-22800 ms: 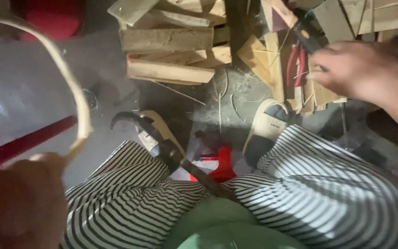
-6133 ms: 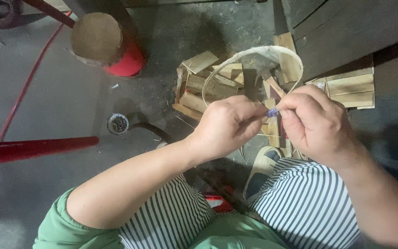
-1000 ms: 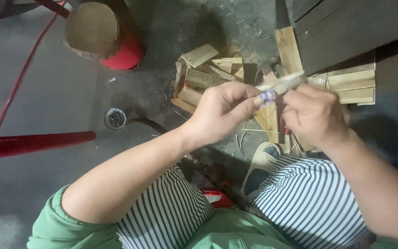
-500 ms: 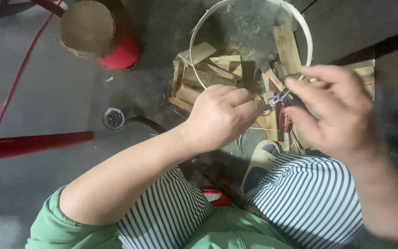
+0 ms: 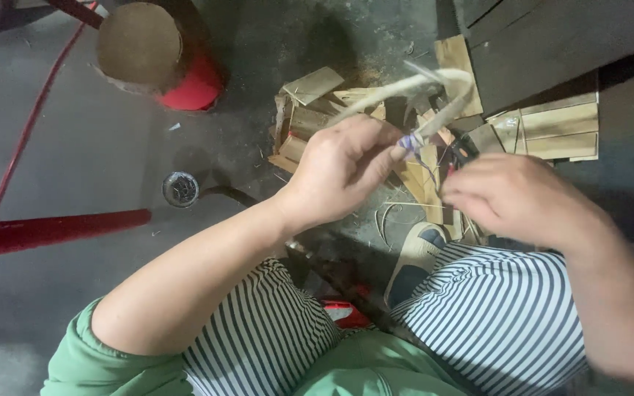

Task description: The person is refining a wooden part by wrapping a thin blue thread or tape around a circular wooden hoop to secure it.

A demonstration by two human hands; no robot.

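Observation:
My left hand (image 5: 343, 170) pinches a thin pale bamboo strip (image 5: 434, 84) bent into a loop, right at the spot where a purple thread binding (image 5: 409, 141) wraps its overlapping ends. My right hand (image 5: 511, 198) hovers just right of that joint, fingers curled around the loose purple thread that trails from the binding. Both hands work above my knees in striped trousers (image 5: 493, 315). The far side of the loop blurs over the wood pile.
A pile of cut bamboo and wood pieces (image 5: 317, 117) lies on the concrete floor. A red-based wooden stump (image 5: 159, 51) stands at upper left, a red bar (image 5: 53, 229) at left, a floor drain (image 5: 180, 188) nearby, dark planks (image 5: 552, 37) upper right, a shoe (image 5: 414, 257).
The loop has tilted down and flattened from the wide hoop seen half a second ago. My right hand has dropped lower and right, drawing the thread away from the binding.

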